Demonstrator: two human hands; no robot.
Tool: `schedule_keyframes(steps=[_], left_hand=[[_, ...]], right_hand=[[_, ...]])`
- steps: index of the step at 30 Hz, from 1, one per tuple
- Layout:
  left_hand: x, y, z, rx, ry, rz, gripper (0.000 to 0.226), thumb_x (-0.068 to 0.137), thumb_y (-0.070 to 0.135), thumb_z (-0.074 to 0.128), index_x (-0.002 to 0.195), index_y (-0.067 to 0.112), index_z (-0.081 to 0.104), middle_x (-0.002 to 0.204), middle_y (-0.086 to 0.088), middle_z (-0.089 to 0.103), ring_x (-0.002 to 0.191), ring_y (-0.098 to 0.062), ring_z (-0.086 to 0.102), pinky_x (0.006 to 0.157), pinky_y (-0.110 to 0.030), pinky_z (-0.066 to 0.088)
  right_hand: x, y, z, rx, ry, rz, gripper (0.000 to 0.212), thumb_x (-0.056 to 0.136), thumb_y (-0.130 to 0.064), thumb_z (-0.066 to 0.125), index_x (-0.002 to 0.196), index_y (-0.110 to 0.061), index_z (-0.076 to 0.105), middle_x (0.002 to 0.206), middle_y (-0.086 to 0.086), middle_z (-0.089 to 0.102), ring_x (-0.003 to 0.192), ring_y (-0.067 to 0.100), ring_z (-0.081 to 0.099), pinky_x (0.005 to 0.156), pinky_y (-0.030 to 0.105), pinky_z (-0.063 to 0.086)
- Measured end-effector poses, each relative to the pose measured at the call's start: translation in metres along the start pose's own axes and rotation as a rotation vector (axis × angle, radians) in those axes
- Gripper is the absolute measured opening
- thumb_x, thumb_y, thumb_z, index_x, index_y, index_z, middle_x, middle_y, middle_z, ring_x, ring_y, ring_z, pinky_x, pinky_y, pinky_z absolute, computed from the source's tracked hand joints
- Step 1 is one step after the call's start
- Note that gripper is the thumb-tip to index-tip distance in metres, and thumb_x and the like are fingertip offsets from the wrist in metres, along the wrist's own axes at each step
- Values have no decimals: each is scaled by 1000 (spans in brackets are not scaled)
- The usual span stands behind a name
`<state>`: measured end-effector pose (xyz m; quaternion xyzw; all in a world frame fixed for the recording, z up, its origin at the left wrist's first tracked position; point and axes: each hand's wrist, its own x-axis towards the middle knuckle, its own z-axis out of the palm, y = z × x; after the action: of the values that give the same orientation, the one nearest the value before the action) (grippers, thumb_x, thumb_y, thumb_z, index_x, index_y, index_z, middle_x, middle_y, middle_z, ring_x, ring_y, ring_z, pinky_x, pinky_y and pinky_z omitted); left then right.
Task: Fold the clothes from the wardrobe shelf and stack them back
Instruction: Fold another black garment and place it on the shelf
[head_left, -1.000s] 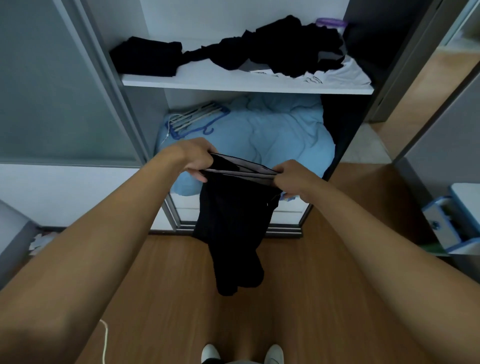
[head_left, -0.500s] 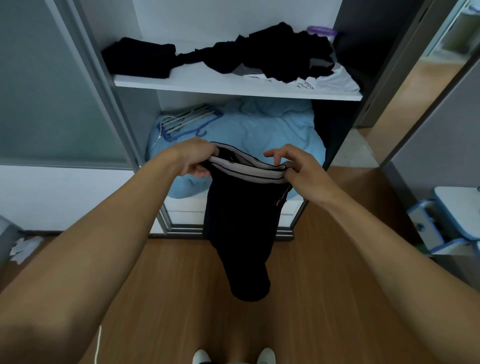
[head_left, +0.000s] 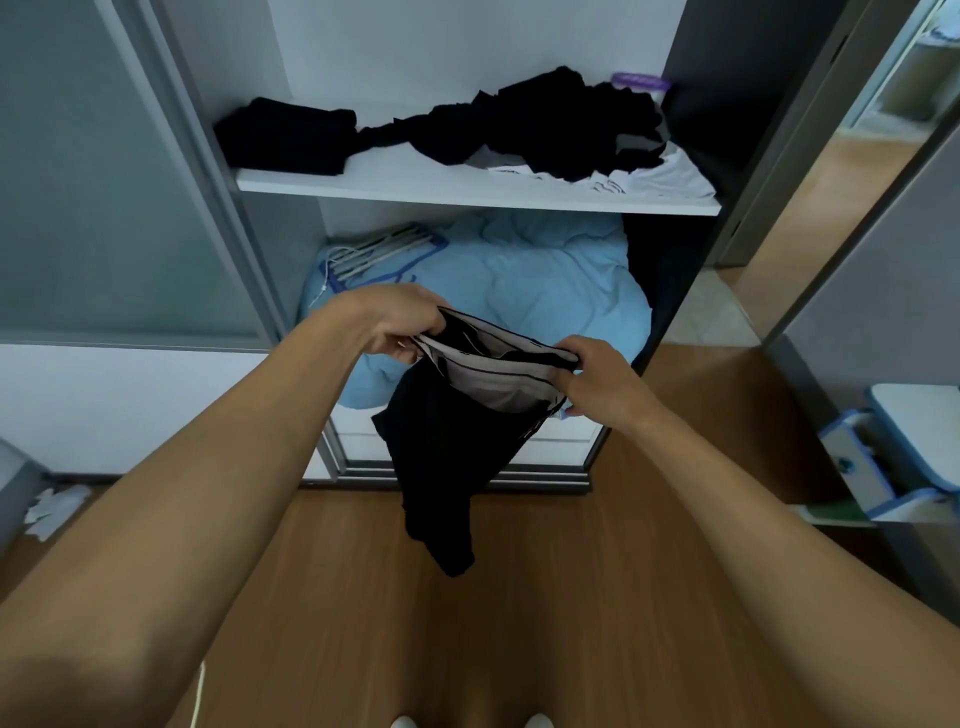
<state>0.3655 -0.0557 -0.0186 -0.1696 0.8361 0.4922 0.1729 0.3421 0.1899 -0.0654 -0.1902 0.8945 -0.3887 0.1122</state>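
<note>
Black shorts with a grey-lined waistband (head_left: 452, 441) hang in the air in front of the wardrobe. My left hand (head_left: 400, 327) grips the waistband's left end and my right hand (head_left: 597, 374) grips its right end, so the waist gapes towards me. On the white wardrobe shelf (head_left: 415, 187) above lies a folded black garment (head_left: 285, 137) at the left. A crumpled heap of black clothes (head_left: 550, 124) sits at the right, over a white garment (head_left: 660, 179).
A light blue duvet (head_left: 519, 280) fills the compartment under the shelf, with several hangers (head_left: 379, 254) on its left. A grey sliding door (head_left: 104, 182) stands to the left. A blue and white drawer unit (head_left: 883, 457) is at the right. Wooden floor (head_left: 519, 623) lies below.
The waistband has opened wider and shows its grey lining. My right hand, whose fingers were loose half a second ago, grips the band again. The shorts' legs have swung a little.
</note>
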Motion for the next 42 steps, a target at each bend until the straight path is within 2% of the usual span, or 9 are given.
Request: schedule_keyframes(steps=[8, 10, 14, 17, 22, 27, 33, 38, 42], left_hand=[[8, -1, -8, -175, 283, -41, 17, 86, -3, 46, 77, 10, 52, 41, 2, 47, 32, -8, 41, 40, -22, 50], [8, -3, -9, -309, 314, -37, 20, 84, -5, 44, 74, 11, 50, 37, 4, 45, 28, -6, 38, 38, -21, 48], [7, -7, -11, -448, 355, -29, 18, 84, -1, 49, 73, 13, 51, 36, 4, 46, 26, -8, 39, 37, -17, 43], [3, -10, -13, -341, 319, -51, 12, 83, 12, 55, 73, 18, 54, 45, 5, 52, 35, -10, 48, 41, -18, 43], [-6, -33, -35, -453, -61, 21, 22, 86, 49, 63, 88, 27, 61, 72, 3, 56, 62, -14, 49, 68, -32, 42], [3, -67, -12, -792, -363, 400, 93, 62, 69, 78, 137, 18, 57, 137, -4, 61, 124, -17, 57, 106, -36, 44], [23, -67, 46, -655, -9, 437, 44, 62, 24, 92, 103, 22, 77, 108, -4, 77, 107, -25, 71, 83, -22, 56], [24, -27, 53, -722, 114, 465, 36, 63, 40, 91, 93, 24, 80, 102, -5, 78, 93, -22, 75, 75, -28, 58], [24, -31, 42, -687, -71, 412, 50, 58, 56, 91, 97, 26, 81, 103, -4, 78, 91, -18, 75, 72, -26, 58]], right_hand=[[-10, 1, 21, 922, 73, 124, 23, 98, 0, 57, 121, 4, 56, 107, 14, 66, 105, 27, 65, 91, 41, 59], [-13, -1, 24, 883, 59, 10, 33, 93, -3, 65, 126, -1, 57, 113, 8, 69, 110, 21, 66, 94, 33, 56], [-13, -11, 28, 266, 33, -202, 76, 80, -14, 83, 144, -18, 43, 143, -4, 51, 129, 7, 49, 106, 20, 39], [-3, -17, 17, 31, 272, -219, 36, 86, -13, 76, 117, -5, 61, 117, 8, 66, 111, 19, 60, 89, 20, 42], [7, -26, -12, 329, 332, -193, 37, 94, -25, 68, 77, 6, 61, 67, 7, 61, 66, 11, 55, 62, 28, 43], [7, -33, -20, 450, 268, -221, 26, 101, -20, 58, 75, -22, 65, 60, -25, 62, 60, -10, 56, 59, 7, 42], [2, -27, -38, 540, 120, -113, 18, 97, -30, 64, 90, -19, 77, 87, -5, 78, 84, 8, 73, 72, 19, 54], [-24, 13, -51, 524, -56, 17, 27, 77, -51, 79, 101, -39, 74, 103, -14, 77, 96, 3, 72, 73, 11, 54], [-34, 36, -31, 639, 51, 118, 27, 91, -35, 71, 114, -22, 72, 108, -4, 77, 103, 13, 72, 85, 23, 58]])
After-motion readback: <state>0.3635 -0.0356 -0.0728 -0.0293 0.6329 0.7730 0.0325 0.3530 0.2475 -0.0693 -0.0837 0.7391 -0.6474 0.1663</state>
